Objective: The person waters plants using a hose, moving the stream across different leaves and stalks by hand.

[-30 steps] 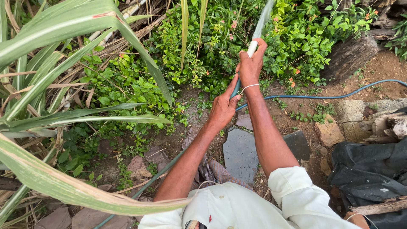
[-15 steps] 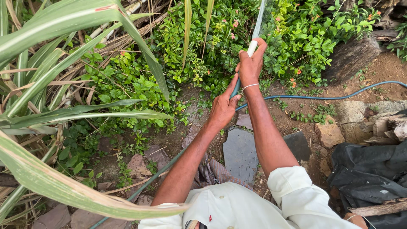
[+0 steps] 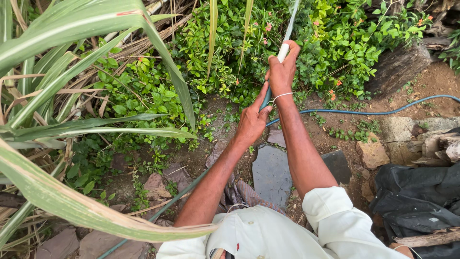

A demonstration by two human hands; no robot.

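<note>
Blue-green hose (image 3: 265, 101) lay gripped in both hands, right hand (image 3: 281, 71) at its white nozzle (image 3: 283, 52), left hand (image 3: 251, 122) behind; the water jet (image 3: 292, 21) had swung slightly left across the flowering shrubs (image 3: 330, 43).

Honestly nothing like that here, no packages, labels, signs or screens anywhere in view, just garden ground, leaves and stones from near to far.

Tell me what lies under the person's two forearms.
Under the left hand and right hand gripping the hose lie a dark flat stone, damp soil and small weeds. The arms and the white shirt cover the ground nearer the body.
</note>
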